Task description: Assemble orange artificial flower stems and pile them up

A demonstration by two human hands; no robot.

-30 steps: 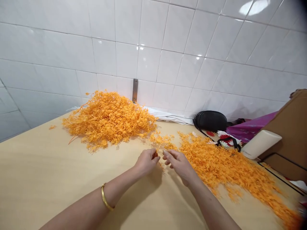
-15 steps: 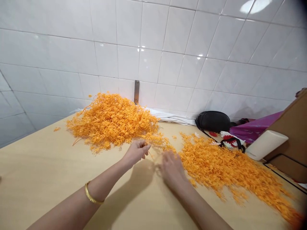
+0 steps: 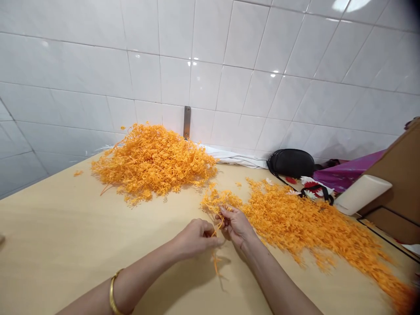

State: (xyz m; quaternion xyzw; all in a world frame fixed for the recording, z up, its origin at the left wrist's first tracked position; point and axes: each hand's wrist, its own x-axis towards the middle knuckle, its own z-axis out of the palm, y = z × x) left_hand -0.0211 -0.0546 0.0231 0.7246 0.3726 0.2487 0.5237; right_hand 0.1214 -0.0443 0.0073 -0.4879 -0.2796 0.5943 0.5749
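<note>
A sprig of small orange artificial-looking flowers (image 3: 215, 199) lies across the space between my hands, its thin stems hanging toward me. My right hand (image 3: 239, 225) pinches the stems just below the blossoms. Lower down, my left hand (image 3: 196, 237), below a gold bangle (image 3: 113, 294) on the wrist, has its fingers closed around the same stems, whose ends stick out underneath. A tall heap of orange flower sprigs (image 3: 154, 162) stands at the back left. Beside my right hand spreads a flatter pile of orange sprigs (image 3: 305, 223).
The pale tabletop (image 3: 49, 236) meets a white tiled wall (image 3: 210, 52). Along the back are white cloth (image 3: 234, 157), a black bag (image 3: 292, 163) and red and white flowers (image 3: 311, 190). A cream cylinder (image 3: 364, 194) leans near a cardboard box (image 3: 397, 179) and purple cloth (image 3: 348, 173) at right.
My left hand has come down toward me, onto the lower stems. My right hand has turned and now pinches the sprig's upper stems. The sprig's stem ends now hang below my left hand.
</note>
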